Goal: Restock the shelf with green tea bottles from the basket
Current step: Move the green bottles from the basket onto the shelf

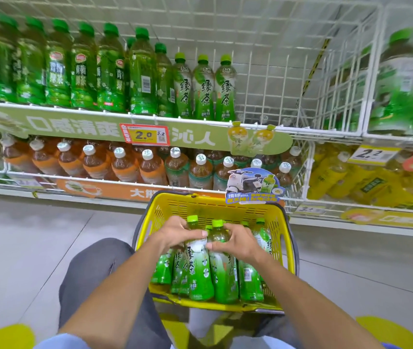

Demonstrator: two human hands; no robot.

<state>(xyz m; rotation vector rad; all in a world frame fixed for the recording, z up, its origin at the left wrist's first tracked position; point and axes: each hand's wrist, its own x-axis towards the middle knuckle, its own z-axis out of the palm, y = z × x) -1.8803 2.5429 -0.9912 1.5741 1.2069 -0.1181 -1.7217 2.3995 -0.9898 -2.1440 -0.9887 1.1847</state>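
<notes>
Each green tea bottle is clear plastic with a light-green cap. Pale tea shows at the shoulder, and the wrapper fades from white to bright green with large dark characters running down it.

Two are in hand inside the yellow basket (225,210), which sits at 6 o'clock in the view, close before the person. The left grip (177,234) is curled round the shoulder of the left bottle (198,270), thumb laid across its front below the cap. The right grip (237,243) wraps the shoulder of the right bottle (223,275), its thumb pressed on the bottle at the grip's 9 o'clock. The two held bottles stand upright and touch side by side, the left one at 9 o'clock of the other. Their caps rise at 12 o'clock of the knuckles and their bodies run down to 6 o'clock below the grips.

More bottles stand packed around them. Five caps show in the basket and at least six bodies, but the full count is hidden.

On the white wire shelf (313,134) at 12 o'clock stand three shelved bottles (203,89) of the same kind. A row of darker-capped bottles (84,71) stands at their 9 o'clock, and one price tag (145,135) reading 2.0 hangs at their 7 o'clock
</notes>
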